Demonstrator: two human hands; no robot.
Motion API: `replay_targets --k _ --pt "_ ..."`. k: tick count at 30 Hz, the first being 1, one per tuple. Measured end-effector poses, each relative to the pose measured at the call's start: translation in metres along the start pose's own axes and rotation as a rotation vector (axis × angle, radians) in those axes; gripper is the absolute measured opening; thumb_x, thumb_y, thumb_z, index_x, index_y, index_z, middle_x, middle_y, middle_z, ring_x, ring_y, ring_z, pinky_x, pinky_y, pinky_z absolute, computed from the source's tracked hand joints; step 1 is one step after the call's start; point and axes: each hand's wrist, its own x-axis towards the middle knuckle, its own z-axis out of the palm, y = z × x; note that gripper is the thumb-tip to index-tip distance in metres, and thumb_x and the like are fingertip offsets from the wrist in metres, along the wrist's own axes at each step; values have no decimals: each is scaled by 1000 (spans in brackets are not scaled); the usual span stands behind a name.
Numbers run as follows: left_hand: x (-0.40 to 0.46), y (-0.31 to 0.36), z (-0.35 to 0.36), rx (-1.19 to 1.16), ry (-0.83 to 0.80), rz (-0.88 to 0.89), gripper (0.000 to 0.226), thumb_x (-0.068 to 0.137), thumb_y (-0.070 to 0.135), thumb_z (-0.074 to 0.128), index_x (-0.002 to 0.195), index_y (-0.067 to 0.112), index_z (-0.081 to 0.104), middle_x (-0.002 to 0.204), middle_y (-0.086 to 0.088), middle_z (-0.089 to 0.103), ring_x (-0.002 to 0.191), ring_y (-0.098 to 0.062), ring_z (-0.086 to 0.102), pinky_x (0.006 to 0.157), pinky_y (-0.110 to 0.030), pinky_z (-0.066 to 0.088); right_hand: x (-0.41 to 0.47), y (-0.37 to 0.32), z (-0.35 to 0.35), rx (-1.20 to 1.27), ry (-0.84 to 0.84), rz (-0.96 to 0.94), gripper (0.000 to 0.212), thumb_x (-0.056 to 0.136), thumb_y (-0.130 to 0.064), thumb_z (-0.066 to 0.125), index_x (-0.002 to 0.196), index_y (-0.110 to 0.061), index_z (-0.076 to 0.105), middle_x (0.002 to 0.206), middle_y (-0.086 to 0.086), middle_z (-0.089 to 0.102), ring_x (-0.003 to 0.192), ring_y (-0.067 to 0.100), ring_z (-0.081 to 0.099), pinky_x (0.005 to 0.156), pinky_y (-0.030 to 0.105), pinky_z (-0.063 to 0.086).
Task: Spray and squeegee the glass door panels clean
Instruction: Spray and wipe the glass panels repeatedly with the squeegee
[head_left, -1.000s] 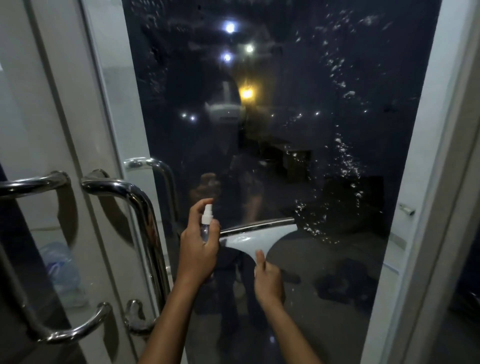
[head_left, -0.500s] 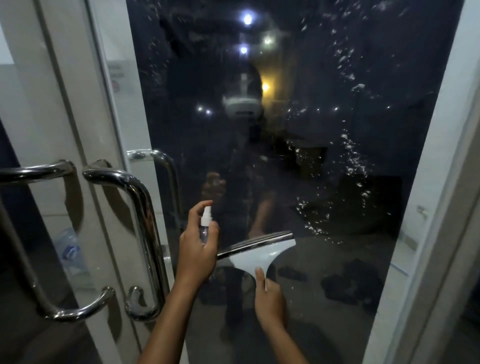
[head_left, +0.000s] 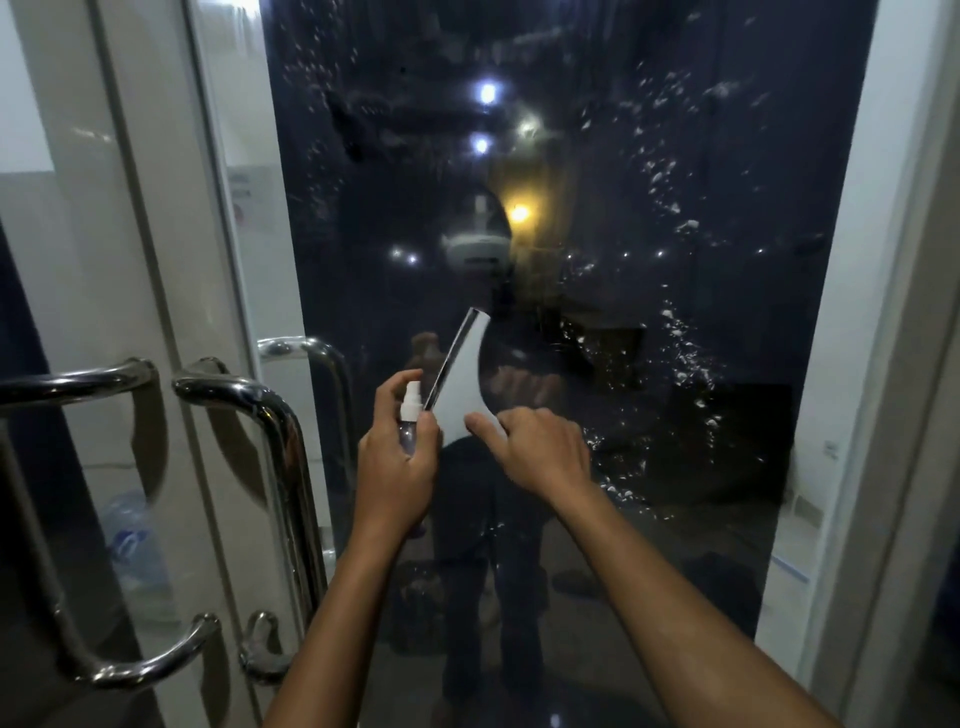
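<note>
The R hand (head_left: 540, 449) is gripping the white squeegee (head_left: 462, 387) by its handle, fingers curled round it and thumb lying along the near side, w/ the blade tilted steeply, its top end leaning to the right and up against the dark glass (head_left: 727, 467). The L hand (head_left: 397, 467) is wrapping a small clear spray bottle (head_left: 410, 415), fingers curled round the body and forefinger arching up by the white nozzle; the bottle is standing roughly upright, just left of the squeegee's lower blade end, nearly touching it. Both hands are working in front of the lower middle of the panel. White foam flecks (head_left: 675, 332) are clinging to the glass in a scattered band down the right side, w/ finer specks at upper left. The glass is reflecting ceiling lights and a dim figure. To the left, a chrome pull handle (head_left: 280, 467) is curving down the door's frame, and a 2nd one (head_left: 78, 384) is showing on the neighbouring door. A white frame (head_left: 893, 415) is bordering the panel on the right.
</note>
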Motion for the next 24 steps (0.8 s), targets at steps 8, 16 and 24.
replay_targets --k 8,16,24 --pt "3 -7 1 -12 7 -9 42 103 19 51 124 55 44 81 -16 64 62 -38 59 51 -58 50 -12 67 -12 -87 -179 136 66 93 -76 22 78 -24 59 90 1 67 86 27 64 69 38 38" --pt "1 -14 1 14 23 -16 45 103 20 50 123 59 41 79 -15 64 62 -34 62 52 -58 52 17 23 -5 -110 -199 30 70 93 -76 19 88 -23 63 96 6 68 91 31 64 71 39 40" --pt "1 -15 4 -10 1 -35 40 102 20 50 126 51 45 72 -13 62 60 -37 59 49 -57 50 -3 87 -22 -152 -229 129 71 90 -80 18 89 -27 65 102 5 70 97 29 65 73 39 41"
